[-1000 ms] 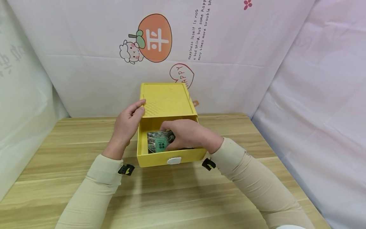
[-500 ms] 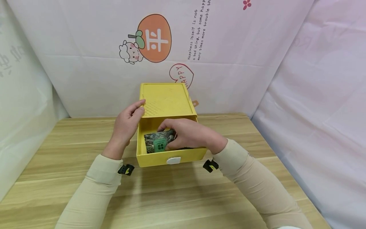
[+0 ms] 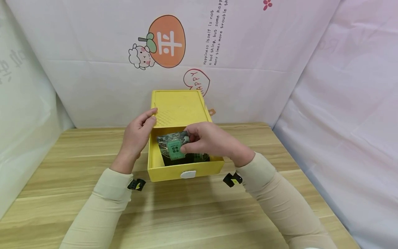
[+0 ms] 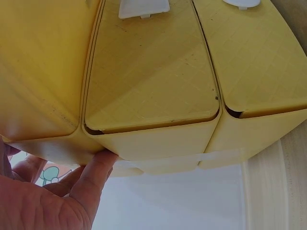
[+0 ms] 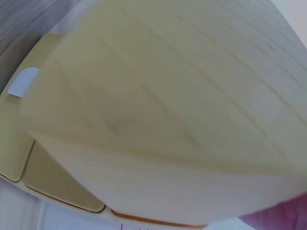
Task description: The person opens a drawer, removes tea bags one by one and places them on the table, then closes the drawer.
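While the drawer [image 3: 174,173] sits pulled out at center frame, the right hand [image 3: 214,141] pinches a green packet [image 3: 172,147] just above it. Left hand [image 3: 136,135], fingers mostly straight, rests on the yellow box [image 3: 183,105] corner behind, holding nothing.

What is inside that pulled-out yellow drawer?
In the yellow drawer, the right hand pinches a green-labelled packet, raised near the rim. Beneath it lie more dark packets. The hand and front wall cover the rest of the floor.
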Available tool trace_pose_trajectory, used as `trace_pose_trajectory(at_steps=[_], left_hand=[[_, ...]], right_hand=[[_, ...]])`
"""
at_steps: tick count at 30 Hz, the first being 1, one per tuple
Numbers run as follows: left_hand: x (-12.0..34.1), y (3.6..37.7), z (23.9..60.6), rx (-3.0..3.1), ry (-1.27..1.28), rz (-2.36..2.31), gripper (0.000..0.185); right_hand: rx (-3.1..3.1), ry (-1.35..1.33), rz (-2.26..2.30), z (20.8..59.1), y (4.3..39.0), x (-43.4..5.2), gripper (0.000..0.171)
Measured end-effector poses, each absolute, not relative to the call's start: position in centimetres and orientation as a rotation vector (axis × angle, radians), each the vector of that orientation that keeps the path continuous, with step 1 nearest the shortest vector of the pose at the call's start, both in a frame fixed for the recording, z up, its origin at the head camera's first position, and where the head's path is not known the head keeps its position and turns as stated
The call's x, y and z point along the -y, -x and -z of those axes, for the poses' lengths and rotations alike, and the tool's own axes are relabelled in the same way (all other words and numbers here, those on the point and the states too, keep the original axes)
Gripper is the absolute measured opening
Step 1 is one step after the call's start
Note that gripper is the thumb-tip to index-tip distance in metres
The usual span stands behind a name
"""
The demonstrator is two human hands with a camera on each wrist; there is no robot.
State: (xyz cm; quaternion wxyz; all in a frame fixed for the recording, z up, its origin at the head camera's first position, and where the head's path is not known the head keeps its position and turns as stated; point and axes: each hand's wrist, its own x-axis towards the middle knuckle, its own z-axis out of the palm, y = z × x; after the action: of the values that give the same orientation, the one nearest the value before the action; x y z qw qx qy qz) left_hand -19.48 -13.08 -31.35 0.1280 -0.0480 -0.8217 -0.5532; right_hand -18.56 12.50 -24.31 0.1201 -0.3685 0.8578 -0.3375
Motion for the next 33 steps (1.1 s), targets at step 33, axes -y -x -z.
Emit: trace_pose_trajectory(at_steps=[33], left_hand=[[13.4,19.7,31.5,2.384,0.153,1.604,0.050]], right_hand=[[-2.531,0.571,1.984,24.0,22.8,-18.9,0.031]])
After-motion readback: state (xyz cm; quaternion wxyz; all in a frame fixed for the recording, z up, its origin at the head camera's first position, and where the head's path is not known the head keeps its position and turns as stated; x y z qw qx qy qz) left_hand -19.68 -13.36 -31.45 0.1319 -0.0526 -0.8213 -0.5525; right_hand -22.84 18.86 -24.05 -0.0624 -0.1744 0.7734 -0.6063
